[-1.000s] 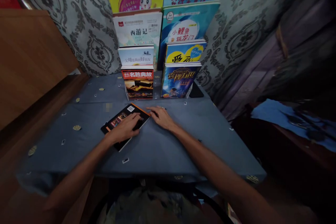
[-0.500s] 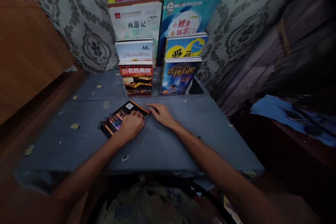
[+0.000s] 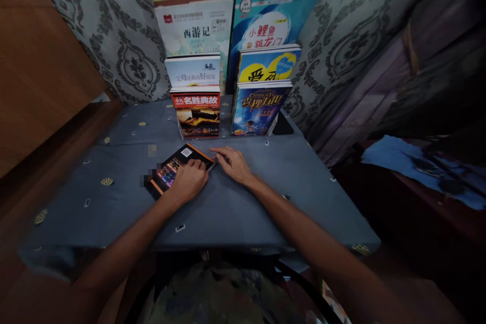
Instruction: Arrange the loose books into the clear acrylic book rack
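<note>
A black book (image 3: 163, 173) with an orange edge and a white barcode lies slantwise, back cover up, on the cloth-covered table. My left hand (image 3: 192, 178) rests over its lower right part, fingers bent and close together on the cover; the thumb is hidden. At the book's right corner is my right hand (image 3: 234, 164), its index finger stretched out and its fingers apart. Its fingertips are at the corner, and whether they touch is hard to tell. Straight ahead, a red-topped book (image 3: 197, 114) and a blue book (image 3: 258, 110) stand upright in a clear rack.
Behind these stand taller books, among them a white one (image 3: 195, 17) and a teal one (image 3: 275, 10). A dark flat object (image 3: 283, 124) lies right of the rack. Patterned curtain (image 3: 140, 63) hangs behind, a wooden cabinet (image 3: 45, 76) stands left, and blue cloth (image 3: 410, 167) lies right.
The view has shifted very slightly. Both hands and the black book keep practically the same places.
</note>
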A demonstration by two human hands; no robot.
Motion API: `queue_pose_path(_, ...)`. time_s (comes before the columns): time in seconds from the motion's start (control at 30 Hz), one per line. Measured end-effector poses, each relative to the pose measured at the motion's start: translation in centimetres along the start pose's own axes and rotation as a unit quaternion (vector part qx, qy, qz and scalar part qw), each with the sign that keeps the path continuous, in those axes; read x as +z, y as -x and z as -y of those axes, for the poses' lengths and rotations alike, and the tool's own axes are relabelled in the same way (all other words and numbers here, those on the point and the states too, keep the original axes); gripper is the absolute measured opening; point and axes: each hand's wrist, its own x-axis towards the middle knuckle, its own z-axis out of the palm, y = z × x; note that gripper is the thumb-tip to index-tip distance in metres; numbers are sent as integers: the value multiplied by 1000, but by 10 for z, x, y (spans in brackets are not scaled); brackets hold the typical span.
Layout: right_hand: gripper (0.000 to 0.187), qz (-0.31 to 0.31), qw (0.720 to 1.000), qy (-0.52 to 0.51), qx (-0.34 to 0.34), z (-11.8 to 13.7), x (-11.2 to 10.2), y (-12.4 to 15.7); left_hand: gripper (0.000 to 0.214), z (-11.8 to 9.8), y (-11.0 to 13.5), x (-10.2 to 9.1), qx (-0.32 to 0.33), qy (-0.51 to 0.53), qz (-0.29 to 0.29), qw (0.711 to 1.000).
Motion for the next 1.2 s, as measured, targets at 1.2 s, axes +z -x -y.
queue_pose_path(1.2, 37, 71, 994, 75, -46, -26, 30, -23, 36, 61, 28, 17, -130, -3, -51, 990)
